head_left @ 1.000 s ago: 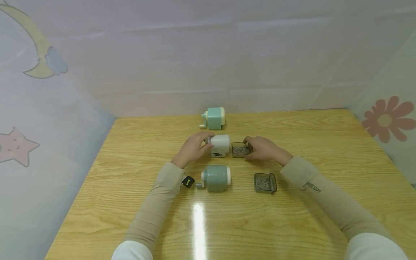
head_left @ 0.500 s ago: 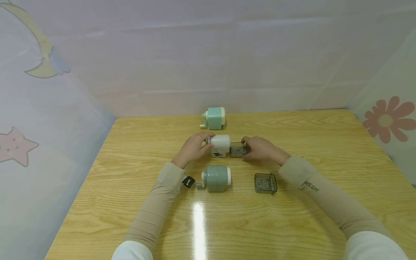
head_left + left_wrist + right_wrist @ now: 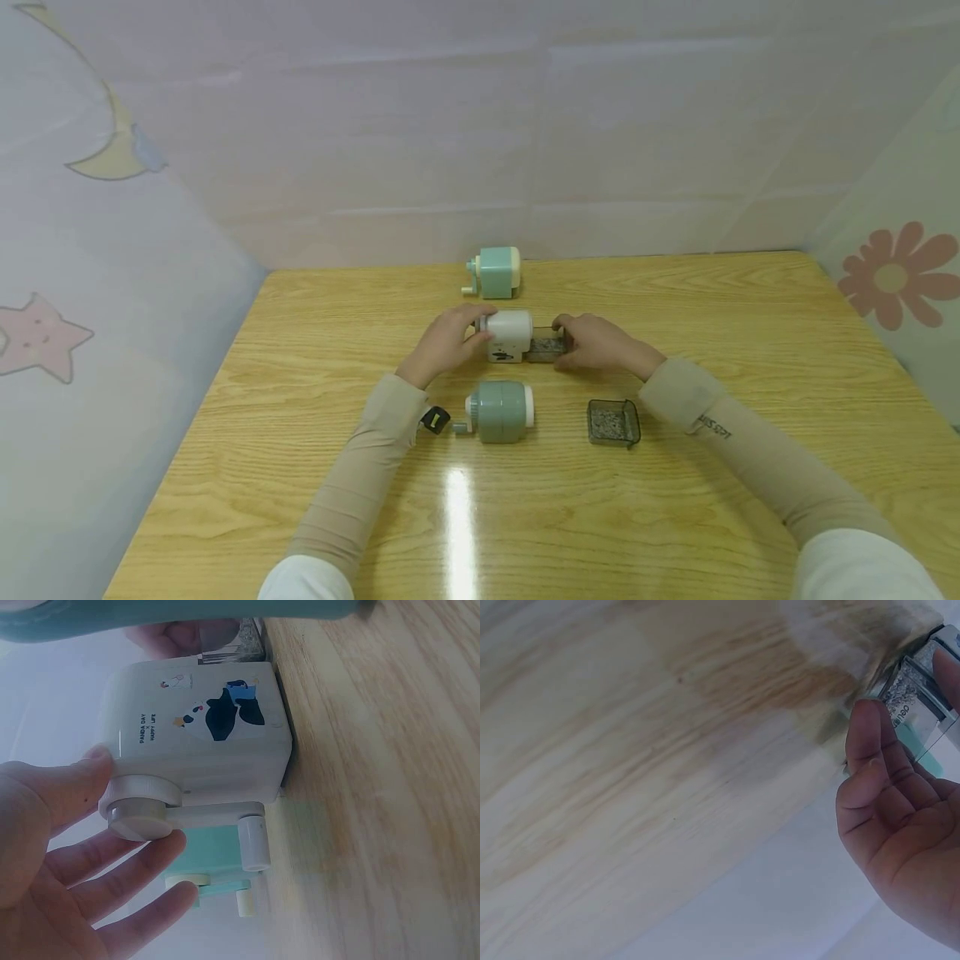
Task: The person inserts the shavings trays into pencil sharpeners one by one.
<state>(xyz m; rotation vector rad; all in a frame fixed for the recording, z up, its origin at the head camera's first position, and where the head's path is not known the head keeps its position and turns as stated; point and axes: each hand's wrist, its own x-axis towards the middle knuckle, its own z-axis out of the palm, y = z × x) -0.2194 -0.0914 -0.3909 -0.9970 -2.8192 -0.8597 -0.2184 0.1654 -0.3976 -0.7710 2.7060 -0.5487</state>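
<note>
Sharpener, the white one (image 3: 508, 335), sat mid-table (image 3: 675, 500) between both hands w/ its clear shavings drawer (image 3: 546, 348) partway into its right end. Largest first: the wooden table carried it all. Then three sharpeners in a line front to back: a grey-green one (image 3: 500, 411) nearest the person, the white one in the middle, a mint one (image 3: 493, 272) near the far wall. A second drawer (image 3: 612, 422), full of shavings, lay loose to the right of the grey-green one, well apart from it.

Progress, as I'd judge it: the drawer was going into the white body but wasn't flush, some of it showing outside. The grey-green one's drawer looked like it was left to do.

Grips: the left hand (image 3: 444, 342) held the crank end of the white sharpener, thumb and fingers (image 3: 120, 881) around the round knob (image 3: 142, 808). The right hand (image 3: 596, 344) had its fingertips pinching the outer end of the drawer.

Views: the left wrist cam alone showed the panda sticker (image 3: 229, 712) and the crank arm; the head cam couldn't resolve those. The right wrist cam showed mostly bare wood plus a finger (image 3: 870, 739) against the drawer's edge (image 3: 919, 694), but not how deep it sat. Only the head view gave the whole layout.
</note>
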